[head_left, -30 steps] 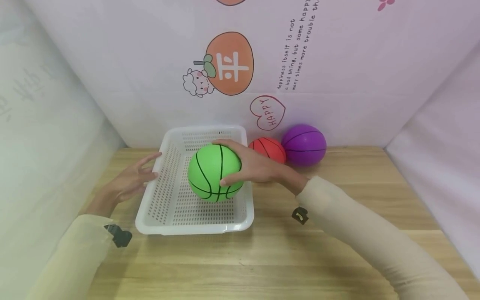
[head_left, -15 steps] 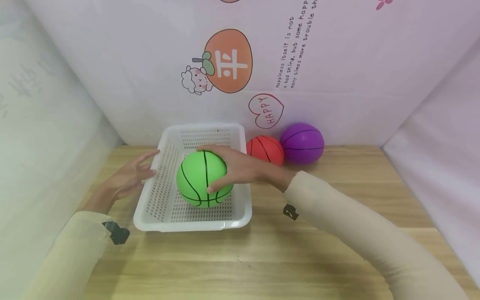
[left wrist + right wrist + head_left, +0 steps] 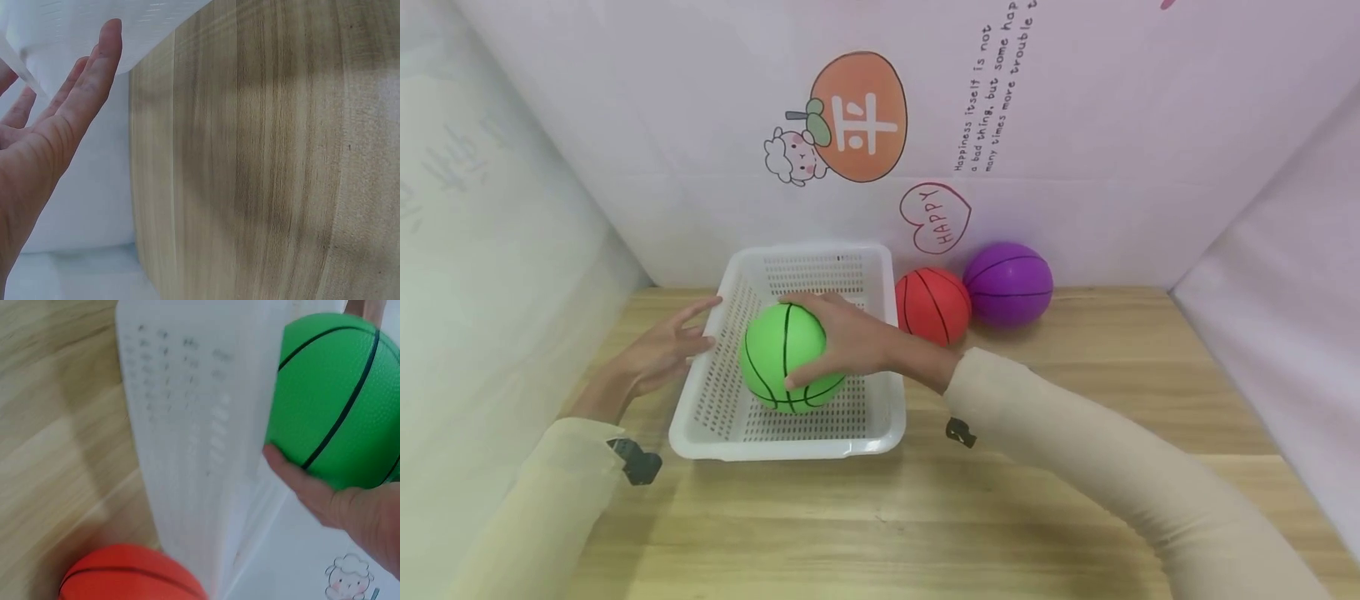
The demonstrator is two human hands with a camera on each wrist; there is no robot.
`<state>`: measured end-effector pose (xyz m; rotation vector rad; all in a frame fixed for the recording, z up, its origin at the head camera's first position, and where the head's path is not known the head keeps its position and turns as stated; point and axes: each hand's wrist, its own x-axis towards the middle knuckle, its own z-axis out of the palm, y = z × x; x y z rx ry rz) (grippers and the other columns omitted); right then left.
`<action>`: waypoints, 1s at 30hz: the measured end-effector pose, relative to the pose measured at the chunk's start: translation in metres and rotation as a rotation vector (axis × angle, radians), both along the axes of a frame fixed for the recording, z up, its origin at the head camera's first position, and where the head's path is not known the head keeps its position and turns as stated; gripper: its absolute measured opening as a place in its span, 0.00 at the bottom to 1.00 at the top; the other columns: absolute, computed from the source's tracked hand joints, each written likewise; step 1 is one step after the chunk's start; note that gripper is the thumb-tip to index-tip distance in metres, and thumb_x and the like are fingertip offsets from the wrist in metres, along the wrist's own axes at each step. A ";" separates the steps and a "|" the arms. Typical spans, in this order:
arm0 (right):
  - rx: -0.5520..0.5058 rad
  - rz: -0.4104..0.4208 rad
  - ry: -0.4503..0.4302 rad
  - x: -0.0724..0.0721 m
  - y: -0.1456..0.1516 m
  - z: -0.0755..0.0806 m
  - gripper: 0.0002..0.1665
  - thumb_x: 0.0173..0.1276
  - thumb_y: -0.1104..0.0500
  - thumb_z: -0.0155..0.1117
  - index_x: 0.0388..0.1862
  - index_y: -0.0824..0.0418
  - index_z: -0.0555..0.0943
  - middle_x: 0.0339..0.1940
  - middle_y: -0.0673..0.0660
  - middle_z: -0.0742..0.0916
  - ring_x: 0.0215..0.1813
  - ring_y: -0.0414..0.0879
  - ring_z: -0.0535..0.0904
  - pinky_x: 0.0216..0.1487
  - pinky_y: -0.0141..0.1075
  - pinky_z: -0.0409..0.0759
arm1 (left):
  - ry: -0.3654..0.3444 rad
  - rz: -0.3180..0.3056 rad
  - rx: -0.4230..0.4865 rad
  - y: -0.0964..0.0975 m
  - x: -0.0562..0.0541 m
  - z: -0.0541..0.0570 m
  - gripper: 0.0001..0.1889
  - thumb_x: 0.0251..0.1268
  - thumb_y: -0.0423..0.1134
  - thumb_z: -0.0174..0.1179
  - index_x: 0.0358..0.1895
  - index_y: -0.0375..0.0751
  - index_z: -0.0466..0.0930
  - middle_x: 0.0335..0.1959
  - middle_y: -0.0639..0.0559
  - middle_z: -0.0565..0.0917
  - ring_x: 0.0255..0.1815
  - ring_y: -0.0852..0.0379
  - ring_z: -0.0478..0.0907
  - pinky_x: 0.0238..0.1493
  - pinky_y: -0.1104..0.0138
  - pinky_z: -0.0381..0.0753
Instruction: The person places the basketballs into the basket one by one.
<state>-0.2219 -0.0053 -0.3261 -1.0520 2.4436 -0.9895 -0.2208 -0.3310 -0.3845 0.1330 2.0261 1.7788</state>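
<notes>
Near the left edge of the table [image 3: 880,517], our left hand [image 3: 655,354] is beside the white basket [image 3: 782,452], fingers loosely extended with tips at its left rim; they are not wrapped round it, and we cannot tell how firmly they touch. Within the basket's walls, left of its middle, is the green ball [image 3: 778,350], though we cannot see whether it rests on the bottom. We judge it light and hollow, slightly springy, its pebbled skin giving fair friction, and best taken across its widest part. Our right hand [image 3: 850,337] grasps it from the right, spread wide, thumb on the near side, fingers over the far side. Toward the table's back edge, just outside the basket's right wall, is the red ball [image 3: 934,304], then the purple ball [image 3: 1009,285] just beside it.
</notes>
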 end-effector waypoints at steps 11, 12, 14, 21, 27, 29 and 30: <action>0.042 -0.018 -0.070 0.007 -0.022 -0.007 0.59 0.51 0.40 0.79 0.79 0.42 0.59 0.61 0.55 0.71 0.54 0.47 0.74 0.41 0.34 0.83 | 0.000 -0.006 0.005 -0.002 0.001 0.001 0.41 0.75 0.28 0.49 0.82 0.54 0.38 0.78 0.29 0.51 0.71 0.26 0.57 0.60 0.37 0.71; 0.047 -0.011 -0.068 0.008 -0.024 -0.008 0.59 0.50 0.39 0.79 0.79 0.42 0.59 0.61 0.55 0.71 0.54 0.46 0.74 0.40 0.34 0.83 | 0.001 -0.007 0.004 -0.002 0.001 0.001 0.41 0.75 0.28 0.49 0.82 0.54 0.38 0.78 0.29 0.51 0.71 0.26 0.58 0.60 0.37 0.71; 0.056 0.004 -0.057 0.008 -0.028 -0.009 0.59 0.51 0.38 0.79 0.79 0.43 0.59 0.60 0.55 0.71 0.54 0.46 0.73 0.39 0.33 0.83 | 0.002 -0.004 -0.001 -0.002 0.001 0.000 0.41 0.75 0.28 0.50 0.82 0.55 0.39 0.78 0.29 0.51 0.71 0.26 0.58 0.60 0.37 0.72; 0.060 0.016 -0.050 0.010 -0.036 -0.010 0.60 0.51 0.38 0.79 0.79 0.46 0.59 0.60 0.56 0.72 0.54 0.46 0.72 0.38 0.33 0.83 | 0.001 0.008 -0.030 -0.004 0.000 -0.003 0.41 0.75 0.30 0.51 0.82 0.56 0.40 0.78 0.32 0.53 0.70 0.27 0.60 0.59 0.37 0.72; 0.090 0.014 -0.053 0.009 -0.039 -0.008 0.59 0.52 0.38 0.78 0.79 0.46 0.59 0.61 0.58 0.72 0.54 0.46 0.73 0.38 0.33 0.83 | 0.001 0.001 -0.015 -0.003 0.000 -0.003 0.41 0.75 0.29 0.51 0.82 0.56 0.40 0.77 0.30 0.52 0.70 0.27 0.60 0.59 0.37 0.73; 0.103 0.012 -0.060 0.009 -0.040 -0.008 0.59 0.52 0.38 0.78 0.79 0.45 0.59 0.61 0.58 0.72 0.53 0.47 0.74 0.39 0.34 0.83 | -0.002 0.000 -0.008 -0.002 0.000 -0.001 0.41 0.75 0.29 0.50 0.82 0.56 0.40 0.78 0.30 0.52 0.71 0.27 0.59 0.59 0.37 0.73; 0.111 0.009 -0.060 0.008 -0.040 -0.008 0.59 0.52 0.37 0.78 0.79 0.45 0.59 0.61 0.58 0.72 0.52 0.47 0.74 0.39 0.34 0.83 | -0.003 0.000 -0.007 -0.002 0.000 -0.001 0.41 0.75 0.29 0.50 0.82 0.56 0.40 0.78 0.30 0.51 0.71 0.27 0.58 0.59 0.37 0.73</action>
